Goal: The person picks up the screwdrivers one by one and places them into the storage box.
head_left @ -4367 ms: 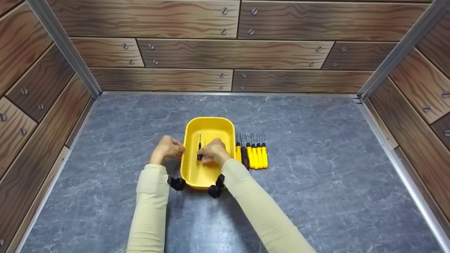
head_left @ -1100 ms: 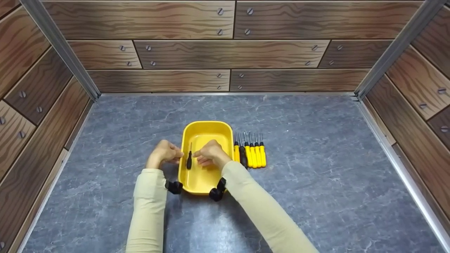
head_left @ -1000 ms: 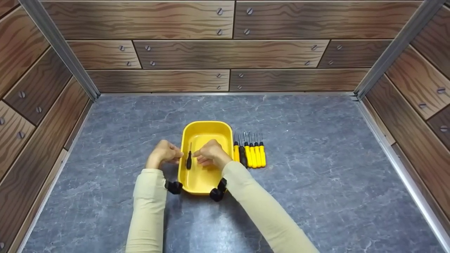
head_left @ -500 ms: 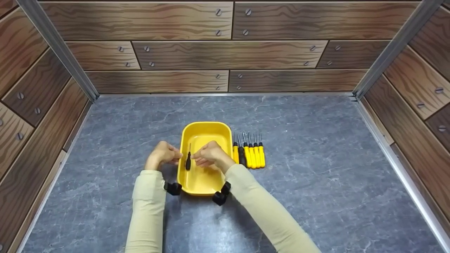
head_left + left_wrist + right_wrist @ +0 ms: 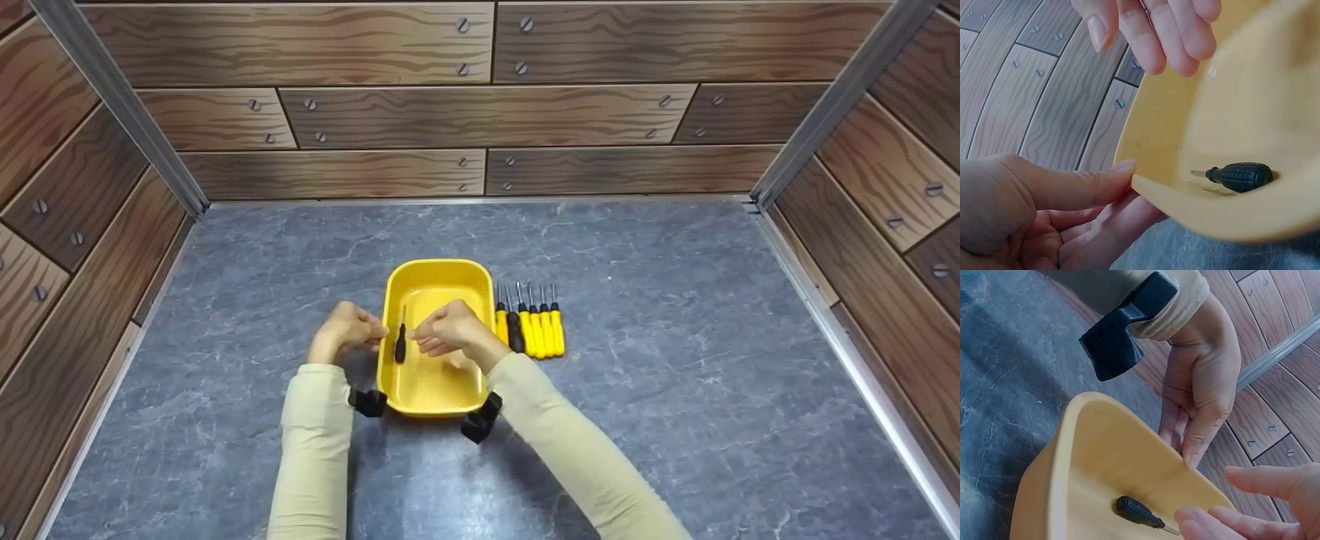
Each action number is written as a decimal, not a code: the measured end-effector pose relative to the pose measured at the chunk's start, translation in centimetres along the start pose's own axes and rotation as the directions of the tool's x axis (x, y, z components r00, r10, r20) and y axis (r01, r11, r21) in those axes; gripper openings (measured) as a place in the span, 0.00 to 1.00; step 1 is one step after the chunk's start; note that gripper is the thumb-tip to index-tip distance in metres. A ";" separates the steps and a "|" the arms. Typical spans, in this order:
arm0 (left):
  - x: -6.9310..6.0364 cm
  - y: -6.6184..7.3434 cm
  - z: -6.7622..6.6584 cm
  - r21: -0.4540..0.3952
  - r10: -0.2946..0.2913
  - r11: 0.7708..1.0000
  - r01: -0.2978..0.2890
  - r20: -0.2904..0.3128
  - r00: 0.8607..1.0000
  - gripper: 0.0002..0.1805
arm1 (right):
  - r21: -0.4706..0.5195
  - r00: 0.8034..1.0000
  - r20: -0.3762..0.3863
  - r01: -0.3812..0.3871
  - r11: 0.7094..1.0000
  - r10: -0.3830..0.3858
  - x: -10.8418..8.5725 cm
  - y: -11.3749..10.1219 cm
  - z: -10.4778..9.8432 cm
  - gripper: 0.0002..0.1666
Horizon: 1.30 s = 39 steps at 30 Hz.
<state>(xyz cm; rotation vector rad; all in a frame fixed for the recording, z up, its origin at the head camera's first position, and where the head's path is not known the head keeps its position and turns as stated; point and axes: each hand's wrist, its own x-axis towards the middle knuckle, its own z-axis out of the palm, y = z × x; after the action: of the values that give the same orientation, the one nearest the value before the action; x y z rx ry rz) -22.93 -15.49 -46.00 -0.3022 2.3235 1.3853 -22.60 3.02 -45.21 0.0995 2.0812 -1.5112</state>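
Note:
In the head view, a yellow tray [image 5: 439, 394] stands between the two hands. My left hand [image 5: 346, 330] pinches its left rim between thumb and fingers, which the left wrist view shows closely. Inside the tray, along that left side, lies a small black-handled screwdriver [image 5: 400, 349], its thin shaft pointing away from me. My right hand [image 5: 456, 330] hovers over the tray just right of this screwdriver. Its thumb and fingers are spread apart in the right wrist view, holding nothing. Both wrist views show the handle [image 5: 1246, 176] untouched.
Right beside the tray, several screwdrivers [image 5: 541, 334] lie in a row, mostly yellow-handled and one black, shafts pointing away. The grey marbled surface [image 5: 675, 360] is bounded by wood-patterned walls [image 5: 480, 116]. A black camera mount [image 5: 481, 418] sits on the right wrist.
Earlier my right hand held the black screwdriver above the tray; it now lies inside at the left, released. Lately my right wrist has shifted slightly right, while my left hand keeps hold of the rim.

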 end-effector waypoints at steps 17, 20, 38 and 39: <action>0.0 -0.2 -0.1 -0.030 -0.003 1.000 0.004 0.024 1.000 0.13 | 0.003 0.999 0.019 0.037 0.999 -0.037 -1.2 0.1 -1.0 0.16; 0.1 -0.3 -0.1 -0.031 -0.007 0.999 0.008 0.028 1.000 0.13 | 0.007 0.999 0.008 0.044 0.999 -0.044 -1.4 0.1 -1.4 0.15; 0.6 -0.9 -1.0 -0.045 0.014 0.999 -0.010 0.105 0.994 0.16 | 0.048 0.998 -0.034 0.054 0.997 -0.053 -1.9 1.3 -3.7 0.14; 0.5 -0.9 -0.9 -0.042 0.017 0.999 -0.013 0.104 0.994 0.16 | 0.046 0.998 -0.035 0.055 0.997 -0.053 -1.9 1.4 -3.8 0.14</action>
<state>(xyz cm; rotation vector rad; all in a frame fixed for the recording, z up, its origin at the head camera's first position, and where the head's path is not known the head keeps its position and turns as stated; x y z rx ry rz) -23.27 -16.75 -46.57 -0.2195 2.2189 1.4228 -21.97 7.39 -44.70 0.0873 2.0904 -1.6016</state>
